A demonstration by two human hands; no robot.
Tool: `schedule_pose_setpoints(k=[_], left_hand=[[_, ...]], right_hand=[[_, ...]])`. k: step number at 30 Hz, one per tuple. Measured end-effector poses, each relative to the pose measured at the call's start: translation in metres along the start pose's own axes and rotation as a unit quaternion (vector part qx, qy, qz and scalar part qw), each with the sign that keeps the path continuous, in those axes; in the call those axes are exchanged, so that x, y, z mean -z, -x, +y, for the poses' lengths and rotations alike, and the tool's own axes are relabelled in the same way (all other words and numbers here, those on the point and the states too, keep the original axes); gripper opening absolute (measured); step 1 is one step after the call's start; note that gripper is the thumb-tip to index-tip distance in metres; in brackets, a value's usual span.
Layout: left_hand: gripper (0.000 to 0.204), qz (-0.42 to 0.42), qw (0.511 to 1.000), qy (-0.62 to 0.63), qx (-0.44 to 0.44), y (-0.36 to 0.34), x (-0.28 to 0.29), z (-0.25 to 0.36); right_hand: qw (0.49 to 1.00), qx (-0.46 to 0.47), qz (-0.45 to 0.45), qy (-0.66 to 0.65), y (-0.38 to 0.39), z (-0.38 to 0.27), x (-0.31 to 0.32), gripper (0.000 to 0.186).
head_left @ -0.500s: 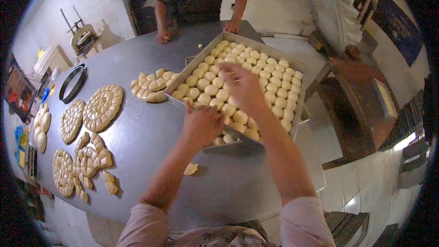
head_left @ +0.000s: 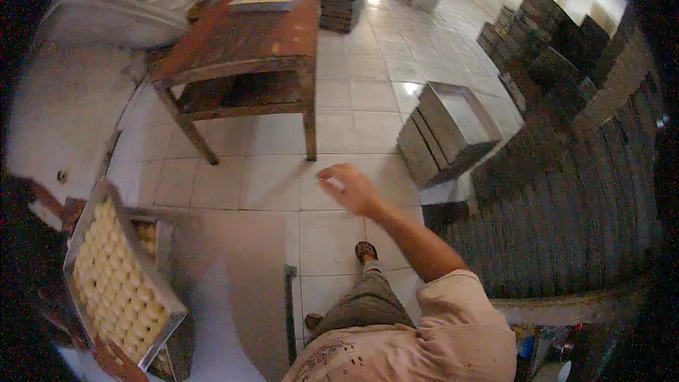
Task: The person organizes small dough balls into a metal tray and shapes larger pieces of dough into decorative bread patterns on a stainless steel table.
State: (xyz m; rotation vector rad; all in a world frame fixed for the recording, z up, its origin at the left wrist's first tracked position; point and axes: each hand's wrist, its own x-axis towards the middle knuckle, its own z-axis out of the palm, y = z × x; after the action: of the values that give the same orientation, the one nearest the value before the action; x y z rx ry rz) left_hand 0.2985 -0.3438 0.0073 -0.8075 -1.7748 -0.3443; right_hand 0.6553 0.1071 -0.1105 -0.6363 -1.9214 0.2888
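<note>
My right hand (head_left: 351, 189) is out in front of me above the tiled floor, its fingers loosely curved with a gap by the thumb and nothing visible in it. At the lower left, a metal tray (head_left: 164, 343) full of pale round dough balls (head_left: 113, 276) sits over another tray (head_left: 164, 240). Against its lower rim rests a partly cut-off hand (head_left: 119, 362); it may be my left, but I cannot tell whose it is. A co-worker's hand (head_left: 74, 211) is at the tray's far corner.
A wooden table (head_left: 212, 28) ahead bears a shallow tray (head_left: 269, 0). To its right, metal tins (head_left: 445, 134) stand on the tiled floor (head_left: 339, 127). Dark stacked pans or slats (head_left: 566, 219) fill the right side. The grey worktable (head_left: 240, 297) is at my left.
My view has swung right, so the tray moved to the lower left and the dough wheels left view. My right hand has come off the dough balls and now hangs over the floor.
</note>
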Motion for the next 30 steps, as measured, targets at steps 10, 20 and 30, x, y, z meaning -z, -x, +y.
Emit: schedule_pose_setpoints(k=[10, 20, 30], left_hand=[[0.034, -0.043, 0.967, 0.207, -0.140, -0.029, 0.151, 0.523], [0.030, -0.346, 0.849, 0.266, -0.297, -0.313, -0.130, 0.525], [0.030, -0.415, 0.829, 0.329, -0.180, -0.343, -0.173, 0.537]], right_hand=[[0.680, -0.683, -0.028, 0.267, 0.302, 0.479, 0.389, 0.044], [0.591, -0.644, -0.005, 0.487, 0.066, 0.416, 0.297, 0.032], [0.683, -0.457, 0.389, 0.417, -0.021, 0.475, 0.473, 0.044]])
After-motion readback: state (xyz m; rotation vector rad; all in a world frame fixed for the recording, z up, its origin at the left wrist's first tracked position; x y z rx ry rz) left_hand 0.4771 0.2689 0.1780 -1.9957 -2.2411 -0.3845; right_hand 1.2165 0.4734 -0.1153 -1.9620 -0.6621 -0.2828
